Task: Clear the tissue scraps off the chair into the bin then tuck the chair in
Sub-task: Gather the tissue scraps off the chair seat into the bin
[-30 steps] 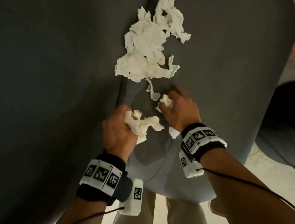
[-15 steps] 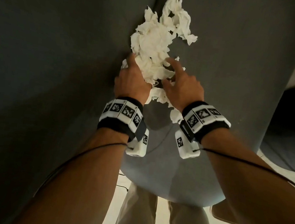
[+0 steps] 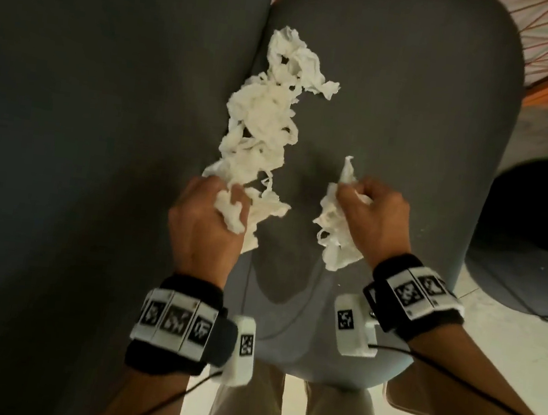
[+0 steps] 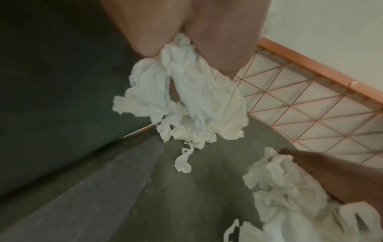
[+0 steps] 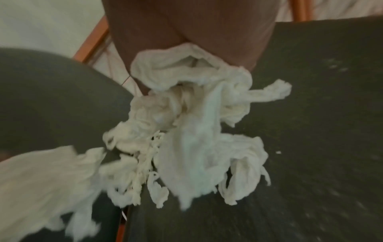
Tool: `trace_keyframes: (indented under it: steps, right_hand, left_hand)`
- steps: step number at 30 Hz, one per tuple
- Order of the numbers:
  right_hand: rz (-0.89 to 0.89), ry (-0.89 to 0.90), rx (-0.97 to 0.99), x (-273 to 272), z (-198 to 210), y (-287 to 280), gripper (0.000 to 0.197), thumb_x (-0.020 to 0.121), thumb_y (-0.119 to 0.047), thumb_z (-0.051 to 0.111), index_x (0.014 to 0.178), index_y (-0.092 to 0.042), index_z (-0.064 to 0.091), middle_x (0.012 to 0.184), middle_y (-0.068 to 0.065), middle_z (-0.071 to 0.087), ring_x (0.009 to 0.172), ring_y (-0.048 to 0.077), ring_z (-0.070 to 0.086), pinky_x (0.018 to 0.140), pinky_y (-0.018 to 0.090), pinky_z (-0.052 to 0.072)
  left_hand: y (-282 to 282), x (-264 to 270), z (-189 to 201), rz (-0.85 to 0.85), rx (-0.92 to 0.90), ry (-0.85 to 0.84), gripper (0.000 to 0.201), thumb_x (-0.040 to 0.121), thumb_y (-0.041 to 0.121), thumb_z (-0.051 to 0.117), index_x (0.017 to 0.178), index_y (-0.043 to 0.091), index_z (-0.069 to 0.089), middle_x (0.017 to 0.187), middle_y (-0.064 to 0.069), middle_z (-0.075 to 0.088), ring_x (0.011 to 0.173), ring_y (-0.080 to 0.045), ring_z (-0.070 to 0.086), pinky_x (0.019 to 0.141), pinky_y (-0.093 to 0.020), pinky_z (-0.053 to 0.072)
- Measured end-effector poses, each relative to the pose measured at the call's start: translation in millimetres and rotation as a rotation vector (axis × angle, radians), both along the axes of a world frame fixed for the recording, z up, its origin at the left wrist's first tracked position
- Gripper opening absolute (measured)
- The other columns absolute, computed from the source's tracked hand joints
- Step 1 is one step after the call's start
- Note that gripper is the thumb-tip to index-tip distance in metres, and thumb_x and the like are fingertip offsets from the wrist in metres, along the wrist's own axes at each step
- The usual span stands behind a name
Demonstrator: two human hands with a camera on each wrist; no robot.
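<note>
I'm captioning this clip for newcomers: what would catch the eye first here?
The crumpled white tissue pile stands out against the dark grey fabric chair seat, heaped along its left side. Nearer the camera, the left hand grips the pile's near end, and the right hand grips a separate torn white tissue wad.

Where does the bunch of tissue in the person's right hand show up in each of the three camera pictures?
Head: the right-hand tissue bunch sits right of centre, left of the right hand.
Left wrist: lower right, blurred.
Right wrist: centre, hanging from the fingers.
Shared landmark: the grey chair seat.
</note>
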State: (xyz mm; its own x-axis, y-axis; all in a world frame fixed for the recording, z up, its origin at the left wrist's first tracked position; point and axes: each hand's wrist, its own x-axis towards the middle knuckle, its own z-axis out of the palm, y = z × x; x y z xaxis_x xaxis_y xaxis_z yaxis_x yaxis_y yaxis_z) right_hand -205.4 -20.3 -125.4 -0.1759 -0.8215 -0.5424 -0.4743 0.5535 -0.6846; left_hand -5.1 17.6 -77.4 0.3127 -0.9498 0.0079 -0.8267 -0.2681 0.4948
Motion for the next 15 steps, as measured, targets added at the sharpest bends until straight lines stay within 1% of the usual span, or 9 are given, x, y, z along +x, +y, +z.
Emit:
trace_keyframes:
  steps: [1, 2, 4, 6, 8, 10, 12, 14, 15]
  right_hand:
    - [-0.061, -0.030, 0.019, -7.3, 1.8, 4.7, 0.020, 0.082, -0.028, 0.066, 0.067, -0.019, 0.057, 0.066, -0.005, 0.061, 0.064, 0.014, 0.059, 0.056, 0.019, 0.045]
    - [-0.110, -0.067, 0.030, -14.5, 2.7, 9.8, 0.019, 0.079, -0.023, 0.067, 0.067, -0.020, 0.053, 0.066, -0.007, 0.059, 0.062, 0.012, 0.056, 0.055, 0.019, 0.044]
    - [-0.201, -0.149, 0.020, -27.5, 4.9, 19.5, 0.022, 0.077, -0.012, 0.065, 0.070, -0.021, 0.046, 0.067, -0.008, 0.052, 0.061, 0.012, 0.049, 0.058, 0.025, 0.043]
    - [-0.276, -0.192, 0.014, -37.3, 11.3, 29.0, 0.025, 0.076, -0.006, 0.062, 0.070, -0.023, 0.045, 0.068, -0.007, 0.049, 0.062, 0.011, 0.046, 0.061, 0.028, 0.041]
    - [-0.364, -0.220, 0.012, -43.5, 17.9, 38.1, 0.026, 0.076, -0.002, 0.058, 0.067, -0.024, 0.049, 0.066, -0.007, 0.051, 0.060, 0.010, 0.046, 0.061, 0.027, 0.041]
    - [-0.485, -0.266, 0.020, -48.3, 25.2, 45.3, 0.025, 0.079, -0.001, 0.054, 0.066, -0.022, 0.055, 0.063, -0.008, 0.055, 0.056, 0.009, 0.049, 0.058, 0.026, 0.042]
    - [-0.598, -0.354, 0.070, -52.3, 33.5, 52.3, 0.016, 0.084, -0.006, 0.054, 0.073, -0.016, 0.061, 0.062, -0.006, 0.062, 0.054, 0.010, 0.056, 0.055, 0.025, 0.047]
    - [-0.653, -0.469, 0.121, -56.0, 41.1, 61.6, 0.003, 0.085, -0.013, 0.064, 0.083, -0.011, 0.064, 0.066, -0.002, 0.067, 0.056, 0.012, 0.061, 0.054, 0.027, 0.050]
    - [-0.667, -0.513, 0.133, -57.6, 43.9, 67.4, 0.008, 0.082, -0.014, 0.071, 0.084, -0.012, 0.063, 0.066, 0.000, 0.065, 0.055, 0.013, 0.061, 0.053, 0.027, 0.051]
  left_hand:
    - [6.2, -1.0, 4.2, -0.007, -0.005, 0.036, 0.010, 0.084, 0.012, 0.066, 0.081, 0.003, 0.066, 0.083, -0.009, 0.064, 0.074, -0.010, 0.056, 0.066, -0.008, 0.039]
    - [10.5, -2.8, 8.9, 0.006, 0.017, 0.096, 0.008, 0.081, 0.009, 0.067, 0.087, 0.003, 0.067, 0.090, -0.006, 0.066, 0.080, -0.009, 0.059, 0.070, -0.006, 0.041]
    - [17.0, -8.8, 18.9, 0.050, 0.070, 0.216, 0.013, 0.080, 0.006, 0.067, 0.093, 0.008, 0.065, 0.100, -0.001, 0.069, 0.088, -0.011, 0.064, 0.075, -0.006, 0.045]
    - [18.9, -18.1, 29.5, 0.099, 0.143, 0.270, 0.014, 0.082, 0.005, 0.066, 0.089, 0.014, 0.057, 0.094, 0.005, 0.070, 0.084, -0.008, 0.064, 0.069, -0.002, 0.042]
    - [18.0, -26.5, 34.9, 0.143, 0.203, 0.281, 0.014, 0.086, 0.005, 0.063, 0.093, 0.015, 0.056, 0.083, 0.012, 0.062, 0.075, 0.000, 0.058, 0.062, 0.000, 0.039]
    - [17.4, -31.4, 38.8, 0.162, 0.250, 0.303, 0.015, 0.087, 0.006, 0.059, 0.095, 0.019, 0.060, 0.084, 0.009, 0.062, 0.077, -0.005, 0.058, 0.059, -0.005, 0.040]
    - [17.4, -36.7, 42.6, 0.148, 0.307, 0.364, 0.013, 0.088, 0.013, 0.058, 0.091, 0.025, 0.061, 0.084, 0.008, 0.064, 0.080, -0.011, 0.061, 0.060, -0.013, 0.041]
    - [18.8, -41.1, 45.0, 0.096, 0.376, 0.464, 0.008, 0.086, 0.025, 0.067, 0.090, 0.026, 0.061, 0.084, 0.010, 0.065, 0.079, -0.007, 0.063, 0.060, -0.016, 0.045]
    - [20.2, -42.6, 45.3, 0.050, 0.400, 0.505, 0.015, 0.083, 0.029, 0.073, 0.091, 0.025, 0.060, 0.085, 0.008, 0.065, 0.079, -0.005, 0.063, 0.062, -0.016, 0.048]
